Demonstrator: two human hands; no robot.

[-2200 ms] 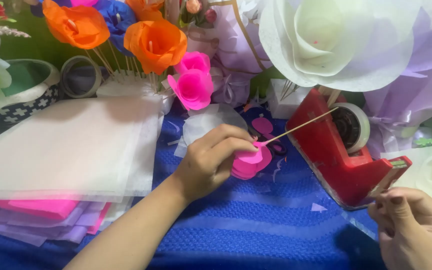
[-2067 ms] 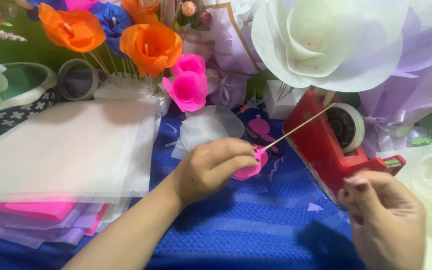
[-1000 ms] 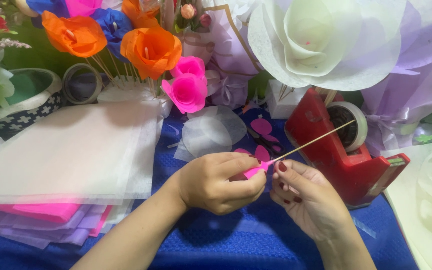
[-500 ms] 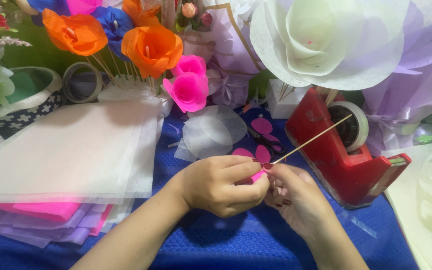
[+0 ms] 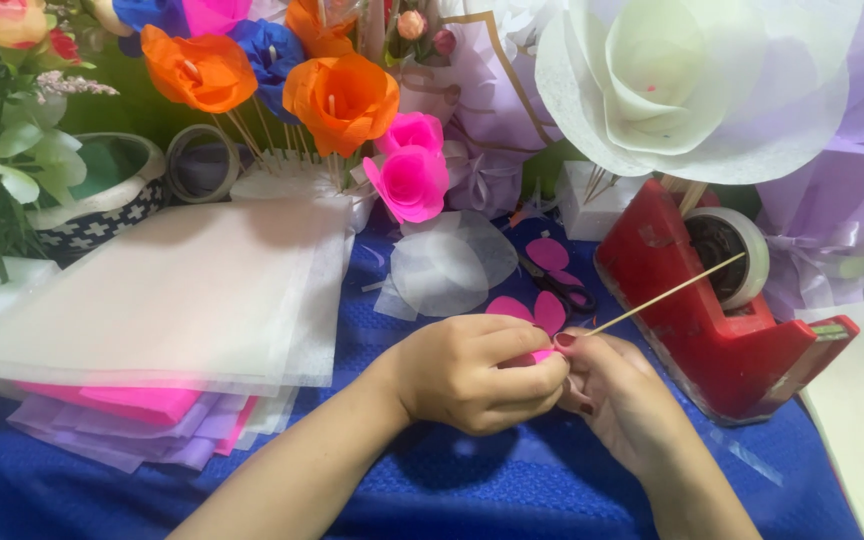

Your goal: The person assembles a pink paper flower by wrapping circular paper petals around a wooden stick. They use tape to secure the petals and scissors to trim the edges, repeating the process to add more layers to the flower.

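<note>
My left hand [image 5: 477, 375] is closed around a small pink paper flower [image 5: 542, 355] fixed on a thin wooden stick [image 5: 667, 292] that slants up to the right. My right hand [image 5: 617, 395] presses against the left, its fingertips pinching at the flower's base where the stick comes out. Most of the flower is hidden inside my left fist. Loose pink petals [image 5: 537, 310] lie on the blue cloth [image 5: 472, 490] just beyond my hands.
A red tape dispenser [image 5: 712, 320] stands to the right, scissors [image 5: 562, 290] behind the petals. A stack of white and pink tissue sheets [image 5: 172, 310] lies at left. Orange, pink and blue paper flowers [image 5: 342, 95] and a big white one [image 5: 692, 80] stand behind.
My right hand came from the lower right by the tape dispenser to meet my left hand at the flower. The left hand and stick shifted slightly toward me.
</note>
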